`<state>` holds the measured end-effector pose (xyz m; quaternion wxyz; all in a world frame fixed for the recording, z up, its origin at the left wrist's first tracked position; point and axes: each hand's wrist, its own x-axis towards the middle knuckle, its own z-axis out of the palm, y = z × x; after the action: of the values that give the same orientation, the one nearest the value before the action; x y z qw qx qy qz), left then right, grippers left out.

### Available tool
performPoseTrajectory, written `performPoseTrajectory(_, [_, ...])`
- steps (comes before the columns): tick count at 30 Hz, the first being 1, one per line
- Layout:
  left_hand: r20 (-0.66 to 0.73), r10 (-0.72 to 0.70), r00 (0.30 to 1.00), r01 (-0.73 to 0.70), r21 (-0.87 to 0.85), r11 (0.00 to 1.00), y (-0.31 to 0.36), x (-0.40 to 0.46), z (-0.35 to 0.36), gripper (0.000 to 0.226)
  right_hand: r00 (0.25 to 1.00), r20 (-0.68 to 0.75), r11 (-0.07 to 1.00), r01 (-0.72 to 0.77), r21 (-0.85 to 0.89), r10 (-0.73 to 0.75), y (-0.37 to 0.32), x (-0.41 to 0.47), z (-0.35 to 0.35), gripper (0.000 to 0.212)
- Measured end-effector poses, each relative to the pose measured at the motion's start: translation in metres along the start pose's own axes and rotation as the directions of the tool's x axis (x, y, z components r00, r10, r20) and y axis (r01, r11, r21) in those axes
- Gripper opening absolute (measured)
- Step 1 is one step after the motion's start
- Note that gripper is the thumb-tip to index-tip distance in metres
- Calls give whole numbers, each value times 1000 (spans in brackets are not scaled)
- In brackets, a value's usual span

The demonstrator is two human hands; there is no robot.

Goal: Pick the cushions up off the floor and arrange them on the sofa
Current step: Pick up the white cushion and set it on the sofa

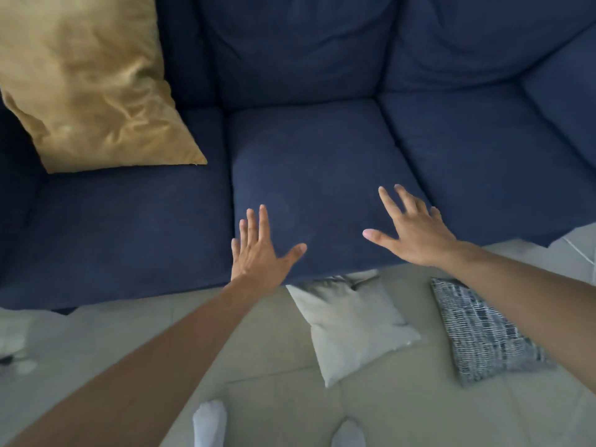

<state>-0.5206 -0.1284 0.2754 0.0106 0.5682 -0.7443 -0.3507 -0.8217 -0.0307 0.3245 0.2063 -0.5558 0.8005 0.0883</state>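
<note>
A gold cushion (93, 82) leans against the back of the dark blue sofa (129, 227) at its left end. On the tiled floor in front of the sofa lie a plain pale grey cushion (351, 324) and, to its right, a black-and-white patterned cushion (483, 330). My left hand (258, 250) and my right hand (409, 227) hover with fingers spread over the front of the middle seat cushion (316, 162). Both hands hold nothing. Whether they touch the seat is unclear.
The sofa's right seat (483, 150) and back cushions (300, 43) fill the top of the view. My two white-socked feet (209, 424) stand on the pale floor tiles (264, 346) near the bottom edge. Something white lies at the far left (13, 340).
</note>
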Motion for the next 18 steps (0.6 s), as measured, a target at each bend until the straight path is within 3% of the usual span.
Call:
performPoseTrajectory(3, [76, -17, 997, 23, -68, 997, 13, -37, 67, 122, 997, 72, 1000, 23, 15, -24, 42, -22, 34, 108])
performPoseTrajectory(8, [225, -85, 971, 89, -11, 996, -5, -76, 161, 121, 959, 262, 994, 106, 18, -107, 91, -41, 110, 103])
performPoseTrajectory(12, [309, -180, 934, 169, 62, 984, -44, -71, 221, 124, 918, 384, 995, 100, 24, -102, 111, -35, 187, 102])
performPoseTrajectory(18, [402, -311, 861, 281, 133, 951, -107, -27, 305, 136, 900, 433, 998, 26, 49, -45, 127, 3, 302, 110])
